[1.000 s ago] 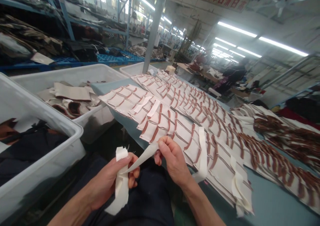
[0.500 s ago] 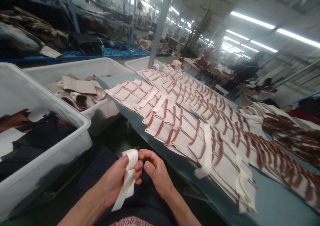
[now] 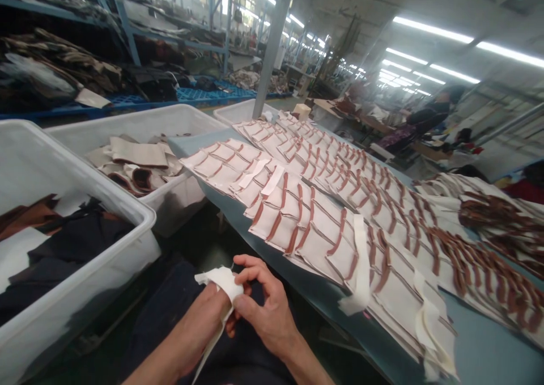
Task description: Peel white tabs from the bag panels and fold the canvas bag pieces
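Left hand [image 3: 216,307]: fingers clamped on a white cloth strip [image 3: 226,280]
Right hand [image 3: 267,303]: fingers at strip's edge; can't tell if pinching
Bench [image 3: 482,331]: brown-edged white pieces [image 3: 323,226]

Bare forearms [image 3: 170,342], dark clothing [image 3: 157,308]
Uncovered from forearm to fingers [image 3: 258,274]; the loose-looking cloth over the lap seems navy, possibly black, its folds hard to make out in shadow.

White fabric strip [image 3: 225,281], bent over, tail hanging
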A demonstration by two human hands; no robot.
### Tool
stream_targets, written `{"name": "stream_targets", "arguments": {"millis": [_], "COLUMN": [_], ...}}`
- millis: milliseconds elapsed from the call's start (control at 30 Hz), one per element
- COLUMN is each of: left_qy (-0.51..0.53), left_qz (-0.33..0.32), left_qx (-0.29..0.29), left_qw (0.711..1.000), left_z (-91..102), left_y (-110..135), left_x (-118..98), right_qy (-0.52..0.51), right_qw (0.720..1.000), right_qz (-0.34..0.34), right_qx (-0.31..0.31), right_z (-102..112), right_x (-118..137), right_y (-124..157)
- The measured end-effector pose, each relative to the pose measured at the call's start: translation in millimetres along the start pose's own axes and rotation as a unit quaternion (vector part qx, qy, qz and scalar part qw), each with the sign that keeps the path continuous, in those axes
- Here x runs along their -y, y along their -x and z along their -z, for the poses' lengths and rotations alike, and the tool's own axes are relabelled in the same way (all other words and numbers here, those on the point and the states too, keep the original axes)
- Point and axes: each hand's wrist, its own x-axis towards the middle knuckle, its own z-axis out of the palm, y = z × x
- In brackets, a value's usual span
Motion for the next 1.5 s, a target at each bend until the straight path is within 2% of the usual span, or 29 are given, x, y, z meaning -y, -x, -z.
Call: {"name": "stream_targets", "arguments": {"millis": [67,200,267,367,567,667,767,1033,1100,1167,1300,1400,1500], "left_qy": [-0.064,-0.134,-0.150,-0.159,-0.100,-0.068,-0.047,-0.061,-0.059,-0.045,-0.007,0.041,0.103], "left_qz": [-0.019,-0.052,-0.043,-0.022,0.030,0.051,0.056,0.046,0.060,0.091,0.126,0.150,0.163], "left_qx": [-0.010,0.050,0.068,0.076,0.094,0.073,0.049,0.033,0.030,0.031,0.065,0.110,0.138], "left_qw": [0.998,0.988,0.985,0.984,0.990,0.994,0.996,0.997,0.996,0.994,0.990,0.982,0.971], "left_z": [-0.3,0.8,3.6,7.3,1.8,-1.2,-3.3,-6.5,-4.8,-3.2,-2.6,-3.1,-3.6], "left_y": [-1,-2,-1,1,9,10,9,6,2,-3,-9,-10,-12], "left_x": [-2,-3,-2,-3,-12,-10,-7,-5,-1,1,1,0,0], "right_qy": [-0.026,-0.019,-0.002,0.025,-0.047,-0.069,-0.055,-0.003,0.021,0.015,-0.058,-0.079,-0.082], "right_qw": [1.000,0.997,0.996,0.997,0.998,0.996,0.998,0.997,0.997,0.997,0.993,0.989,0.989], "right_qz": [-0.017,-0.077,-0.092,-0.074,-0.051,-0.052,-0.029,0.030,0.040,0.022,-0.055,-0.035,-0.015], "right_qx": [0.002,-0.012,0.005,0.016,-0.001,-0.003,-0.023,-0.064,-0.067,-0.069,-0.088,-0.123,-0.125], "right_z": [3,11,14,14,7,5,3,1,2,4,9,13,12], "right_x": [-3,-9,-8,-1,3,0,2,15,16,16,18,25,33], "right_y": [1,1,2,6,15,17,17,12,12,13,8,-5,-15]}}
